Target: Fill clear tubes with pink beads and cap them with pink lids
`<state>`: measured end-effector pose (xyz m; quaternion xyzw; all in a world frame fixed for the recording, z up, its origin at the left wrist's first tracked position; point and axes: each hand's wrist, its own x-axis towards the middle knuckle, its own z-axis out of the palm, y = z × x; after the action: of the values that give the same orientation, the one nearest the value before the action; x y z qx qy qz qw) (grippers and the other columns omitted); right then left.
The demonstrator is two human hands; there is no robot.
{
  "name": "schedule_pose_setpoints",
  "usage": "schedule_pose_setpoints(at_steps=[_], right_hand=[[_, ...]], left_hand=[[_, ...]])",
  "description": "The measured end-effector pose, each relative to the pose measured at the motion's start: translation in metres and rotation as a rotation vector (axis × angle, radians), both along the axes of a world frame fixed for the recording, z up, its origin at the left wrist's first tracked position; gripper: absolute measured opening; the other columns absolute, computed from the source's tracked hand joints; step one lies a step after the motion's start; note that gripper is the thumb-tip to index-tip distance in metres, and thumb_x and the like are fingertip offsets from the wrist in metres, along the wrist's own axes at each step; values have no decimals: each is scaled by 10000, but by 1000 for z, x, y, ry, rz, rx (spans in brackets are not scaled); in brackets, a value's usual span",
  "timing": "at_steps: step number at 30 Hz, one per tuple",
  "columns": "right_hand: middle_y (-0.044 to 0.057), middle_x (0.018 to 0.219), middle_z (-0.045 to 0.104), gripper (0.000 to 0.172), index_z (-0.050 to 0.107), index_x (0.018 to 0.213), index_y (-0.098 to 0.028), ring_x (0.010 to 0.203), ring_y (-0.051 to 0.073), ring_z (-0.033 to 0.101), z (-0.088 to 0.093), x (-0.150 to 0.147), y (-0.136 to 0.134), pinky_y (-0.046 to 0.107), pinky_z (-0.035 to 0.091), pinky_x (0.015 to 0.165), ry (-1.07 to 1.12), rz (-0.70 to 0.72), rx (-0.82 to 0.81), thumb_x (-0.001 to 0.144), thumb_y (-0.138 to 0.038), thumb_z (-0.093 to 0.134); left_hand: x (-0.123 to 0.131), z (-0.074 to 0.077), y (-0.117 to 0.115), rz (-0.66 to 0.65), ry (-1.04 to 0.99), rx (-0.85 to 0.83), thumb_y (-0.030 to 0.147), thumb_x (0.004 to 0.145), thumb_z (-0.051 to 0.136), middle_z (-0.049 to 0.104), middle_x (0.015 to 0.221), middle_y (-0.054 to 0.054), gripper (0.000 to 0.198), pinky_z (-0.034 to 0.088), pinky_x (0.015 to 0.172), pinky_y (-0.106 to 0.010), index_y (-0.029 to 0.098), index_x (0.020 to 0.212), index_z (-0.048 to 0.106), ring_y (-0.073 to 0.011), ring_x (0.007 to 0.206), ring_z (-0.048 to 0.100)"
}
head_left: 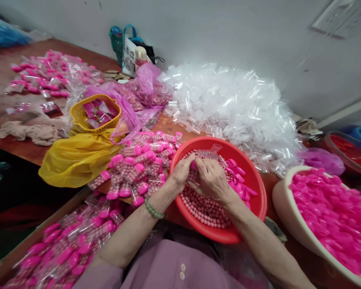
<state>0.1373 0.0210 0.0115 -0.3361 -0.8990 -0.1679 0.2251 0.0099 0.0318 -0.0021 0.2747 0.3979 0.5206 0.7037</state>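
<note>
Over a red basin (258,204), my left hand (182,173) and my right hand (213,180) meet with bent fingers. Between them is a small clear tube of pink beads (193,176), with a bit of bright pink at its top; my fingers cover most of it. Both hands are closed around this tube. Loose strings or rows of pink beads (206,210) fill the basin's bottom. Pink plastic caps (237,176) lie on its right side, and an uncapped clear tube (215,148) rests just beyond my right hand.
Filled tubes with pink caps (138,164) are piled left of the basin, with more in a lower tray (66,249). Empty clear tubes (228,100) heap against the wall. A cream tub (281,196) of pink caps stands right. A yellow basket (78,114) sits back left.
</note>
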Motion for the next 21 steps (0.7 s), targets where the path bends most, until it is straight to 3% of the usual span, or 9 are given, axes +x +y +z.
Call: schedule_pose_setpoints(at_steps=[4,8,11,13,16,18,21], right_hand=[[156,920,617,532,444,1294,-46,818,284,522,4,-8,-6,406,415,722,12,20,-2,845,-321,515],[200,1061,635,559,380,1370,-42,958,304,566,8,-16,-13,431,467,786,24,20,-57,869,-259,497],[205,1158,636,573,334,1421,-57,1047,284,585,11,-9,-10,420,502,851,67,74,-120,908,-252,501],[188,1134,657,478,447,1357,-83,1037,270,604,15,7,-1,406,513,874,108,41,-128,920,-261,527],[163,1052,683,250,632,1125,-123,987,260,629,25,44,18,391,520,862,194,-164,-158,927,-229,522],[136,970,693,191,674,1014,-140,901,249,648,30,70,30,377,523,807,212,-317,-284,914,-229,538],[84,903,713,159,697,959,-171,826,218,664,28,95,44,333,507,762,161,-409,-525,897,-198,552]], left_hand=[[0,-3,-4,134,174,73,205,820,522,463,572,40,266,384,612,-238,185,560,468,-110,601,416],[-9,4,-9,146,250,148,203,832,503,548,628,18,236,422,697,-249,189,605,564,-138,691,495],[-30,18,-13,91,389,276,353,884,502,589,646,7,238,444,690,-276,192,853,674,-155,653,536],[-53,25,-14,66,524,322,470,928,417,556,587,20,393,430,610,-283,194,1081,650,-153,547,512],[-93,31,-11,233,1063,414,495,934,399,608,641,-24,458,446,689,-318,172,1129,658,-186,632,579],[-114,31,-6,354,1437,427,490,924,421,663,737,-80,454,453,781,-369,168,1105,684,-237,757,628],[-123,30,0,387,1675,503,468,910,462,702,955,-142,427,448,902,-425,159,1119,670,-292,958,640]])
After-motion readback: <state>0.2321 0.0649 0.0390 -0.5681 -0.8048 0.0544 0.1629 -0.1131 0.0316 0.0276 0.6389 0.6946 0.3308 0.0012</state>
